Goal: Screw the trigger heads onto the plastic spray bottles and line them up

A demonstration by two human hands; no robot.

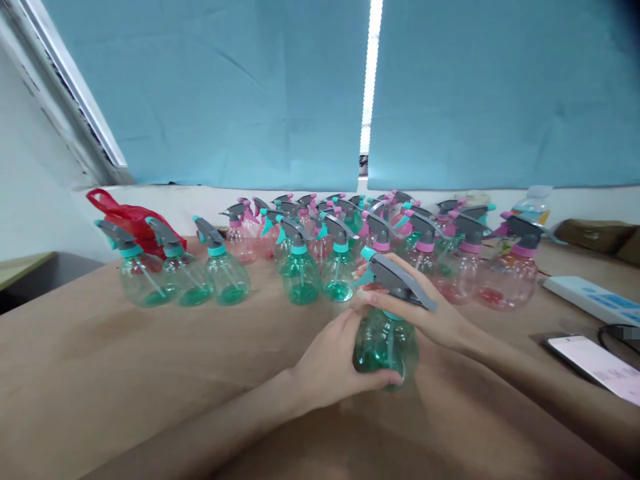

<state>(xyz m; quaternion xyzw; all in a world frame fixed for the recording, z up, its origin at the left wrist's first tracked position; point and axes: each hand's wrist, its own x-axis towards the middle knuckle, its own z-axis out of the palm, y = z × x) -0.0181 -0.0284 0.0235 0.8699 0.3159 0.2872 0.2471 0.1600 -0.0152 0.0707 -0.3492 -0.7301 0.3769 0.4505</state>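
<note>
A green see-through spray bottle (383, 343) with a grey and turquoise spray head is held over the near part of the table, slightly tilted. My left hand (333, 357) wraps round the side of its body, the thumb lying across the lower front. Up at the neck, just under the grey lever, my right hand (433, 310) is closed round the bottle from the right. Its fingertips are partly hidden behind the spray head. Just behind stand a green spray bottle (339, 277) and another green spray bottle (301, 279).
Three green-tinted bottles (227, 283) stand apart on the left, before a red plastic bag (133, 220). Several pink-collared bottles (507, 277) crowd the back and right. A power strip (595, 300) and phone (595, 363) lie on the right of the brown table (165, 360).
</note>
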